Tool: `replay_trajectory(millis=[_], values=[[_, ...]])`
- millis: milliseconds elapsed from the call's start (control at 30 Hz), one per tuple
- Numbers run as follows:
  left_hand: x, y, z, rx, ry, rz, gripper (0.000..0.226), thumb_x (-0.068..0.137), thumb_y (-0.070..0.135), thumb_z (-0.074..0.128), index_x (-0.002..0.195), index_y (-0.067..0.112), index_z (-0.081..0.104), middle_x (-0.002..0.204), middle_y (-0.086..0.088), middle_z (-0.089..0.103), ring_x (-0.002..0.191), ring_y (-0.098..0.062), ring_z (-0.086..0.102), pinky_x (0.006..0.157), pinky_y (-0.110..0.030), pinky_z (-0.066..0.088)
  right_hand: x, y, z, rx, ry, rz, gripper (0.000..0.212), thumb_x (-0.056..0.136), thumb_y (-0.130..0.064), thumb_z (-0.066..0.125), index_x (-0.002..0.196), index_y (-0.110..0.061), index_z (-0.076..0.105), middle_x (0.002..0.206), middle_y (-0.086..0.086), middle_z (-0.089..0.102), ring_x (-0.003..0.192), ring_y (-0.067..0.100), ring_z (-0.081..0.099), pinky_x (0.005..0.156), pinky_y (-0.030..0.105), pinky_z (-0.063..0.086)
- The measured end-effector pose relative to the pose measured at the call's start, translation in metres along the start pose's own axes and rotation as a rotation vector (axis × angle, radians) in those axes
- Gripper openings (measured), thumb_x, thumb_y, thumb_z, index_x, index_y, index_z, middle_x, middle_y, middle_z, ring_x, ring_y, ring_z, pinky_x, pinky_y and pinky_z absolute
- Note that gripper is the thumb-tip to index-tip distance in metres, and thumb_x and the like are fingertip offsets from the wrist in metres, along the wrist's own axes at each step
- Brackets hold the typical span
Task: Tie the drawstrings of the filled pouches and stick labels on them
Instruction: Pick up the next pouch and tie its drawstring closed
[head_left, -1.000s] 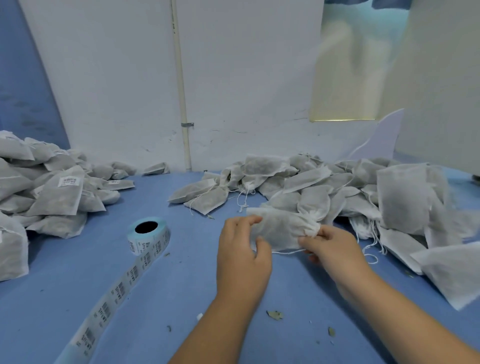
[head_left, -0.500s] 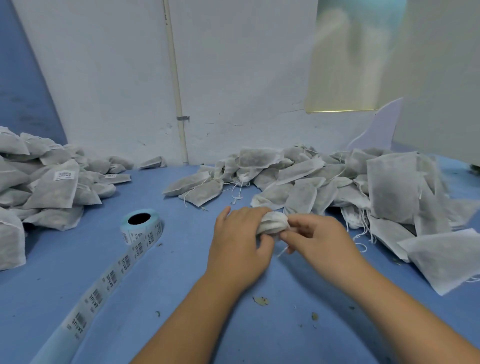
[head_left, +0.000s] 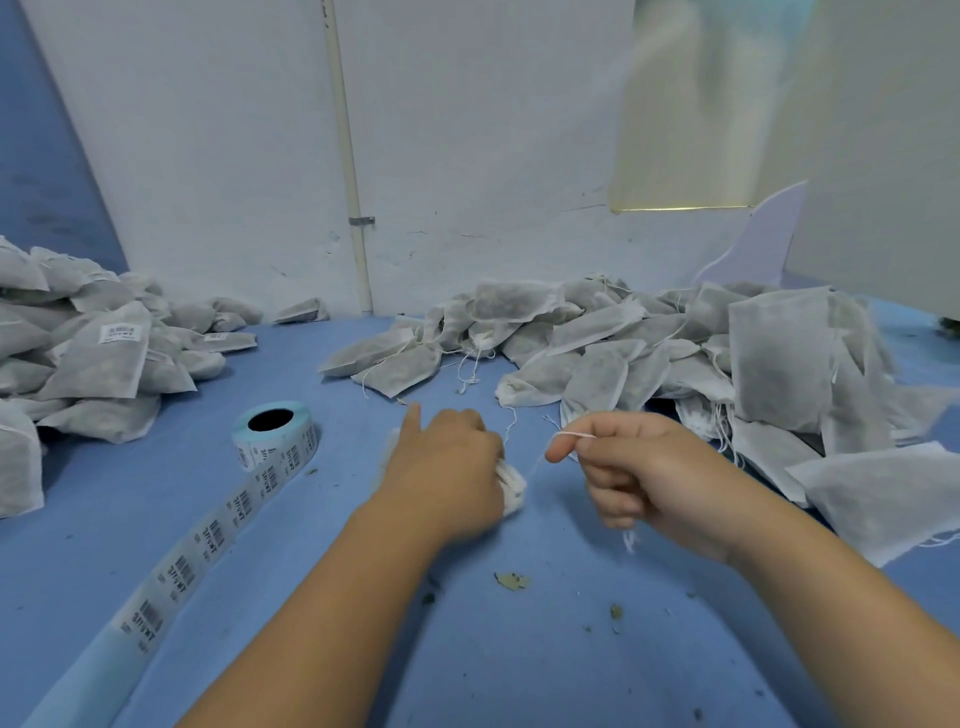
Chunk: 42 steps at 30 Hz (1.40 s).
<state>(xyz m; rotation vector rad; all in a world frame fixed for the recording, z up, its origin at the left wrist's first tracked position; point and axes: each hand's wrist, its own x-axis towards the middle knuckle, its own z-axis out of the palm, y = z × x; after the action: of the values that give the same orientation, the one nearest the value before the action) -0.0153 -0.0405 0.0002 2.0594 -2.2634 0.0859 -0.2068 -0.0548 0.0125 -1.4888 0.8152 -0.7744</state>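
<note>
Labelled pouches (head_left: 98, 353): heap of grey-white filled bags at 9 o'clock on the table (head_left: 519, 665); white stickers visible on a few of them; heap runs off the left edge.
Label roll (head_left: 275, 431): pale blue core, lying on its side at 10 o'clock of the hands; well apart from both heaps.
Label strip (head_left: 208, 551): barcode stickers on blue backing; unrolled from the roll toward 7 o'clock; lies flat and leaves the view at the lower left corner.
Left hand (head_left: 447, 467): back uppermost; fingers curled over the pouch and gripping it; one finger sticks out toward 12 o'clock.
Pouch (head_left: 511, 486): bunched white fabric showing at 3 o'clock of the left hand; mostly hidden beneath it; appears to rest on the table, though blur makes this uncertain.
Drawstring (head_left: 571, 435): thin white cord; laid across the right forefinger; a frayed end hangs beneath that hand.
Right hand (head_left: 639, 467): fingers curled into a loose fist; grips the drawstring; raised just beside the pouch at its 3 o'clock, not touching it.
Leaf scraps (head_left: 511, 581): small dry bits on the table at 6 o'clock of the hands.
Unlabelled pouches (head_left: 649, 353): large heap from 12 to 3 o'clock; loose strings trailing.
</note>
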Motion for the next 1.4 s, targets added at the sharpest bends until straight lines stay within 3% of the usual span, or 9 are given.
replay_trajectory(millis=[67,167,333,400,567,700,833,1100,1400], values=[[0.000,0.008,0.002,-0.136,0.045,0.099,0.052,0.089,0.020,0.047,0.141,0.024,0.047,0.143,0.004,0.042,0.137,-0.017,0.033,0.121,-0.041,0.004,0.001,0.000,-0.001,-0.016,0.008,0.005,0.041,0.095,-0.001,0.040,0.071,-0.015,0.070,0.053,-0.003,0.023,0.043,0.012,0.017,0.043,0.020,0.019],[-0.004,0.024,0.000,-0.536,0.160,0.215,0.050,0.081,0.017,0.046,0.129,0.029,0.055,0.132,0.009,0.055,0.122,-0.011,0.046,0.099,-0.021,0.034,0.001,-0.003,-0.002,0.017,0.030,-0.006,0.041,0.092,-0.001,0.037,0.065,-0.013,0.066,0.051,-0.004,0.020,0.044,0.012,0.013,0.044,0.021,0.012],[-0.017,0.051,0.014,-0.970,0.112,0.155,0.024,0.071,0.025,0.041,0.090,0.028,0.057,0.081,0.007,0.068,0.082,-0.020,0.066,0.082,-0.039,0.052,0.000,-0.006,-0.008,0.191,0.050,-0.024,0.038,0.091,-0.005,0.035,0.059,-0.010,0.057,0.046,-0.004,0.018,0.038,0.008,0.012,0.042,0.017,0.011],[-0.019,0.053,0.020,-1.035,0.093,0.124,0.023,0.072,0.025,0.044,0.089,0.032,0.059,0.077,0.001,0.069,0.076,-0.022,0.066,0.080,-0.038,0.053,0.001,-0.006,-0.009,0.218,0.117,-0.037,0.033,0.090,-0.006,0.037,0.060,-0.007,0.053,0.044,-0.005,0.018,0.036,0.008,0.011,0.042,0.016,0.010],[-0.016,0.046,0.018,-1.225,0.187,0.001,0.007,0.087,0.019,0.056,0.085,0.022,0.062,0.065,0.004,0.067,0.062,-0.007,0.064,0.059,-0.010,0.043,0.004,-0.005,-0.014,0.277,0.217,-0.083,0.030,0.088,-0.004,0.039,0.060,-0.006,0.050,0.042,-0.005,0.017,0.034,0.007,0.011,0.041,0.013,0.014],[-0.016,0.039,0.012,-1.278,0.143,-0.009,0.017,0.092,0.009,0.056,0.077,0.014,0.061,0.059,0.004,0.064,0.057,-0.007,0.062,0.059,-0.011,0.045,0.004,-0.002,-0.017,0.217,0.248,-0.086,0.027,0.087,-0.003,0.041,0.062,-0.004,0.052,0.043,-0.004,0.018,0.035,0.010,0.012,0.042,0.017,0.012],[-0.019,0.040,0.000,-1.373,0.083,0.033,0.023,0.091,0.003,0.057,0.070,0.011,0.061,0.056,-0.002,0.062,0.039,-0.003,0.051,0.042,-0.008,0.036,0.005,0.003,-0.020,0.141,0.297,-0.083,0.025,0.087,-0.001,0.043,0.066,-0.003,0.057,0.044,-0.005,0.021,0.038,0.011,0.014,0.043,0.021,0.012],[-0.019,0.047,-0.015,-1.406,-0.099,0.039,0.019,0.092,0.006,0.061,0.075,0.012,0.064,0.063,-0.001,0.066,0.049,-0.004,0.058,0.047,-0.009,0.040,0.008,0.004,-0.018,0.174,0.347,-0.158,0.028,0.085,0.000,0.048,0.061,-0.009,0.061,0.046,-0.004,0.019,0.040,0.012,0.013,0.043,0.021,0.012],[-0.021,0.048,-0.022,-1.481,0.031,0.061,0.014,0.092,0.008,0.064,0.080,0.011,0.068,0.071,-0.003,0.069,0.063,-0.005,0.064,0.058,-0.008,0.044,0.011,0.009,-0.016,-0.008,0.431,-0.119,0.032,0.082,-0.007,0.053,0.056,-0.020,0.065,0.043,-0.004,0.028,0.037,0.011,0.023,0.039,0.020,0.022]])
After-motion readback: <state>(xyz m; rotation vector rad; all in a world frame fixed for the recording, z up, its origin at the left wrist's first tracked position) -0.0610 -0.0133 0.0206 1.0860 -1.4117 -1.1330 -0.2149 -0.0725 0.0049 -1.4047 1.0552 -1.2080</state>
